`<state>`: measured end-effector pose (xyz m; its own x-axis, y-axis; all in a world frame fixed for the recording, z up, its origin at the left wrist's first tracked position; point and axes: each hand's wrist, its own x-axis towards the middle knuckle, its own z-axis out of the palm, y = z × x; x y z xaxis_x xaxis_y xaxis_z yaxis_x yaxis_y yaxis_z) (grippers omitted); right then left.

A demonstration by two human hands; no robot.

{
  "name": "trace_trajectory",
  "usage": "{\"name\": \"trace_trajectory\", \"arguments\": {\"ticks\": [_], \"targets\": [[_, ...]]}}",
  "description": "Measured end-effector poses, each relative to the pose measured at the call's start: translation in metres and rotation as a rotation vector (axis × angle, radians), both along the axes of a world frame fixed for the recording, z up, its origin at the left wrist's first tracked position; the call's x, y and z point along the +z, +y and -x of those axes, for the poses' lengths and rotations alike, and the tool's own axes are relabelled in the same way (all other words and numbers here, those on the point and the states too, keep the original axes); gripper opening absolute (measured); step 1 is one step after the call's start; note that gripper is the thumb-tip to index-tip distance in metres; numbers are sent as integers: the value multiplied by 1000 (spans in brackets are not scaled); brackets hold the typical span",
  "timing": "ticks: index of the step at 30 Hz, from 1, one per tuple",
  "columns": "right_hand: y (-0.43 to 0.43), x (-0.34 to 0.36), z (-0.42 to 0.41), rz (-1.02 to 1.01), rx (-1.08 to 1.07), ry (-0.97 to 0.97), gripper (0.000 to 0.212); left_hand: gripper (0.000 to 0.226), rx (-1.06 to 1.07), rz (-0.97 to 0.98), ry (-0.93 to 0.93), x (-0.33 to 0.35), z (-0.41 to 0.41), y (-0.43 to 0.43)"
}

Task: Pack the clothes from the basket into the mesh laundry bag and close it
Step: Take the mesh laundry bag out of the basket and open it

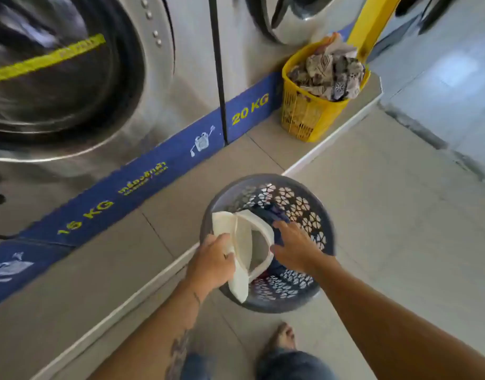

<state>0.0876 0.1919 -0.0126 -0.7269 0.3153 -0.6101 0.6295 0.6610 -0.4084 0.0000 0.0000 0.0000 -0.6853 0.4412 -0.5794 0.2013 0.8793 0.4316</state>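
A grey basket with flower-shaped holes stands on the tiled floor, just right of a low white-edged step. Over its near-left rim the left hand is clenched on one edge of a white mesh bag, whose lower end hangs outside the basket. The bag's mouth gapes open toward the right. The right hand reaches into the basket beside that opening, fingers curled down onto dark blue clothes that lie against the bag; whether it grips them or only presses on them cannot be told. A bit of red cloth shows under the bag. Far right on the step, a yellow basket heaped with patterned laundry stands against the washers. A bare foot shows near the frame's bottom.
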Motion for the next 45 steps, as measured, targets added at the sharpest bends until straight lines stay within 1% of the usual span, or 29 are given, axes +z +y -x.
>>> {"name": "trace_trajectory", "arguments": {"ticks": [5,8,11,14,16,18,21,23,27,31,35,40,45], "targets": [[-13,-99,4,23,-123,82,73,47,-19,-104,76,-100,5,7],[-14,-140,10,33,-156,153,74,59,-32,-185,127,-145,9,9],[-7,-171,14,27,-127,211,78,66,-35,-339,202,-170,18,16],[3,-190,17,2,-137,248,80,62,-110,-476,342,-181,27,21],[10,-197,20,-8,-141,245,78,60,-176,-544,420,-185,36,24],[14,-203,21,-28,-71,210,71,59,-255,-595,496,-187,44,25],[13,-202,22,-93,25,146,54,54,-337,-604,556,-189,53,25],[10,-201,20,-149,2,166,50,51,-391,-622,580,-193,53,21],[-7,-182,8,-226,-157,329,57,53,-405,-654,575,-189,43,12],[-41,-172,-4,-276,-189,414,57,52,-385,-605,567,-177,35,0],[-57,-173,-9,-282,-180,428,54,49,-398,-569,557,-178,27,-15],[-57,-172,-2,-257,-155,453,54,44,-396,-518,556,-180,24,-26],[-43,-180,12,-222,-119,451,55,47,-415,-516,569,-185,26,-28]]}}
